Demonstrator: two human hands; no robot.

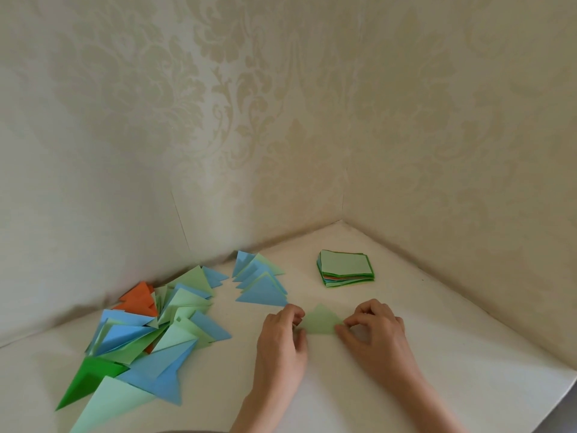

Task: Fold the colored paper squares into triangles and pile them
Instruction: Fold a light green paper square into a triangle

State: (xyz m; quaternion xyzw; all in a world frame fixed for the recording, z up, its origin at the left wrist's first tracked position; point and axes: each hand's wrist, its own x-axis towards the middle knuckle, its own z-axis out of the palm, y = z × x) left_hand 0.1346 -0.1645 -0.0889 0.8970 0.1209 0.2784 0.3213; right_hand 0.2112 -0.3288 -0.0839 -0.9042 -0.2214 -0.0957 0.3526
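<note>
We are pinching the pale green triangle (320, 321) at its two base corners, left hand (281, 342) and right hand (374, 334) fingers curled, judging it light, thin and easily creased.

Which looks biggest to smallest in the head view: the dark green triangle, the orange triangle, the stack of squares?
1. dark green triangle, though it lies nearest the camera, which flatters it.
2. stack of squares and orange triangle look about alike; no ranking.

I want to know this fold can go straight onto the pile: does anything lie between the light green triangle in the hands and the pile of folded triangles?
Nothing visible: bare table separates the light green triangle from the pile.
</note>
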